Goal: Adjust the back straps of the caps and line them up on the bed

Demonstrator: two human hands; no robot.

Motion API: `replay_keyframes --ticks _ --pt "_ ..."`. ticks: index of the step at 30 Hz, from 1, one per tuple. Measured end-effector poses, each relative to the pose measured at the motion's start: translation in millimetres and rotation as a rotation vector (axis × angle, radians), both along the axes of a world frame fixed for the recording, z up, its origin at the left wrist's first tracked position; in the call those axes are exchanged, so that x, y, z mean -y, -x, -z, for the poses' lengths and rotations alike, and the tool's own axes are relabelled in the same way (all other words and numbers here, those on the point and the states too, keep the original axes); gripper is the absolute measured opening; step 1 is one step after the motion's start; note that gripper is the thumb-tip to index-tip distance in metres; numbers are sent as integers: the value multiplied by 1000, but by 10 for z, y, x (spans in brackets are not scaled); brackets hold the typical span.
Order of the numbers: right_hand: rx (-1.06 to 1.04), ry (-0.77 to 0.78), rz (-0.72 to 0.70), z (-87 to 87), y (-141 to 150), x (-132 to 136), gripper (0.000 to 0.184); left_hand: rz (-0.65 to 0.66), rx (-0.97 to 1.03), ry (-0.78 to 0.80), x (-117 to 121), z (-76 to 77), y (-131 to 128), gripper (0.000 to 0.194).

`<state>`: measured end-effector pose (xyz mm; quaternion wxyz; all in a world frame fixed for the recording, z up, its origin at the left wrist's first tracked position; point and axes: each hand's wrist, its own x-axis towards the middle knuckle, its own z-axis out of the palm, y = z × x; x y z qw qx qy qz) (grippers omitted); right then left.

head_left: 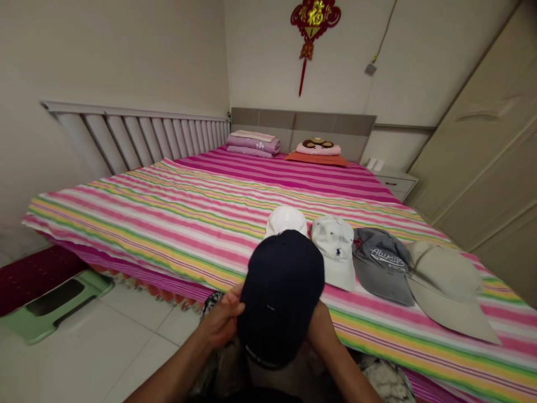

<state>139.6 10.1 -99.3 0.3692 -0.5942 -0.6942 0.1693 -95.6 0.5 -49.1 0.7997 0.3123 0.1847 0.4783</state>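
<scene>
Both hands hold a dark navy baseball cap up in front of me, above the bed's near edge. My left hand grips its left side, with the fingers curled over the edge. My right hand presses on its right side, its fingers hidden behind the cap. Beyond it, four caps lie in a row on the striped bedsheet: a white cap, a white cap with a navy polo logo, a grey cap with "Always" lettering and a beige cap.
Folded pink bedding and a pillow lie at the headboard. A slatted rail runs along the left wall. A green stool stands on the tiled floor. A wardrobe stands at right.
</scene>
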Motion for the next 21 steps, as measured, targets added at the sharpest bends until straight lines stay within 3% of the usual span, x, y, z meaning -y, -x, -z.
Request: replay_keyframes --ticks 7,11,16,21 --pt "219 -130 13 96 -204 -22 31 -320 -96 -54 -865 -244 506 57" --pt "330 -270 11 137 -209 -35 31 -419 -109 -55 -1415 -319 649 53" --pt "376 -336 7 167 -198 -51 29 -509 -230 130 -1825 -129 748 57" --pt "378 -366 1 197 -213 -62 28 -495 -312 206 -1918 65 787 63"
